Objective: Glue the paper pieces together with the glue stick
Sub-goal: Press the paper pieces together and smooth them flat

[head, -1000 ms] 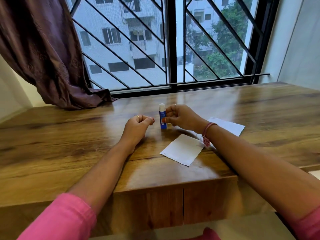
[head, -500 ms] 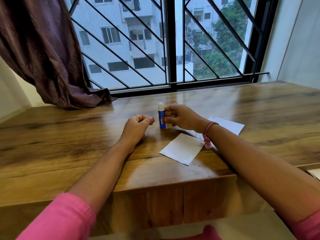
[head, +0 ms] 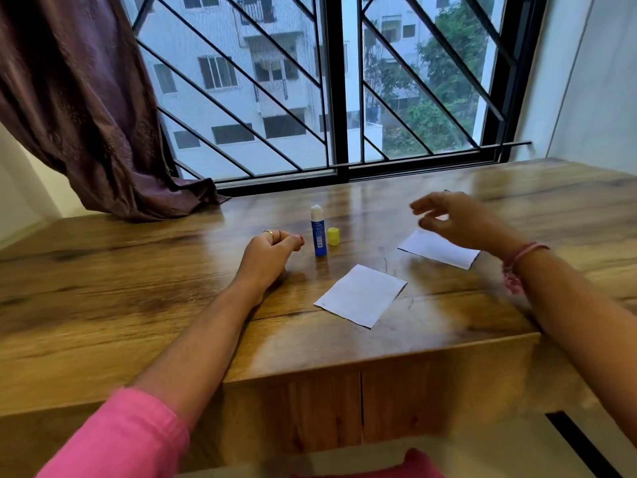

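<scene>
The glue stick [head: 317, 232] stood upright on the wooden table [head: 138, 305], its white tip bare, well back from the table's near edge. Its yellow cap [head: 333, 235] sat just right of it, close by but apart. Left of the glue stick the left hand [head: 267, 257] rested on the wood with its fingers curled into a loose fist that held nothing; a small gap lay between its thumb and the tube. Right of the glue stick, past a stretch of bare wood, the right hand [head: 455, 219] hung above the table, blurred, its fingers spread apart and holding nothing. One sheet of paper [head: 361, 295] lay flat in front of the glue stick, toward the near edge, with bare wood on all sides. A second sheet of paper [head: 439, 250] lay farther right, partly under the right hand and wrist. Behind the glue stick, bare wood ran to the barred window [head: 337, 98]. A dark curtain [head: 86, 108] draped onto the table's far left, well apart from the glue stick.
</scene>
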